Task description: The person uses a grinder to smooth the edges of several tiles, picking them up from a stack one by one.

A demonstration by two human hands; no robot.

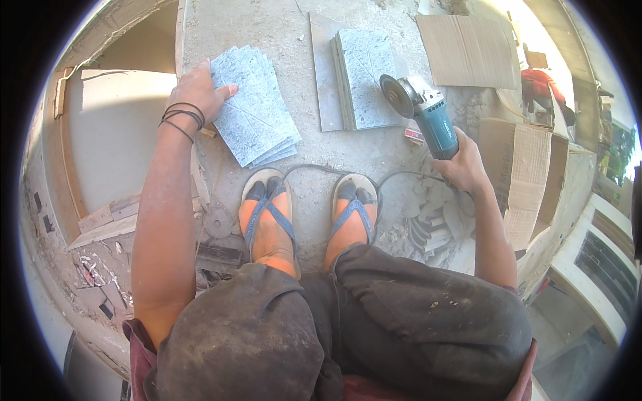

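My left hand (204, 93) grips the upper left edge of a fanned stack of speckled grey-blue tiles (257, 113), its thumb lying on the top one. A thin line runs across that top tile. In my right hand (465, 164) is a teal angle grinder (436, 127), held by its body with the cutting disc (398, 97) toward the upper left. The disc is beside a second, neater stack of tiles (368, 77), whose top piece also bears a line. I cannot tell whether the disc touches it. Under this stack lies a flat grey slab (324, 40).
The grinder's black cord (311, 167) crosses the floor by my sandalled feet. Broken tile offcuts (435, 220) lie to the right. A flat cardboard sheet (468, 52) and an open cardboard box (528, 167) stand at the right. Below the grinder is a small red box (414, 135).
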